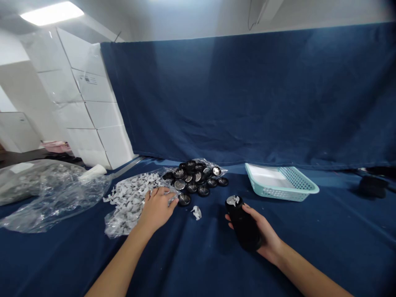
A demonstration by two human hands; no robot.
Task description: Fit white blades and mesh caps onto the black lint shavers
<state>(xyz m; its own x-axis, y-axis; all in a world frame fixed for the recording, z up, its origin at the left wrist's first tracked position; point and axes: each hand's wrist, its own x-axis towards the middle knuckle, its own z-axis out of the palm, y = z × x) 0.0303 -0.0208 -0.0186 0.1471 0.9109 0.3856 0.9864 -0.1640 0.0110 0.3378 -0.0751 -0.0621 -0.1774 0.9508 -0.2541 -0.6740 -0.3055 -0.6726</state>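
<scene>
My right hand (262, 233) is wrapped round a black cylindrical object (244, 227), tilted, with a small grey-white piece (233, 200) on its top end. My left hand (158, 206) lies over the right edge of a pile of small grey-white plastic pieces (128, 202) on clear film, its fingers bent and slightly apart; whether a piece is under the fingertips is hidden. Just beyond its fingers is a heap of round black caps with shiny insides (198, 177). One loose grey-white piece (196, 213) lies on the blue cloth between my hands.
A pale green basket (286, 193) with white sheets inside stands at the back right. Clear plastic bags (52, 206) lie at the left. White boxes (105, 111) are stacked behind them. A blue curtain (247, 99) hangs behind the blue-covered table (192, 264).
</scene>
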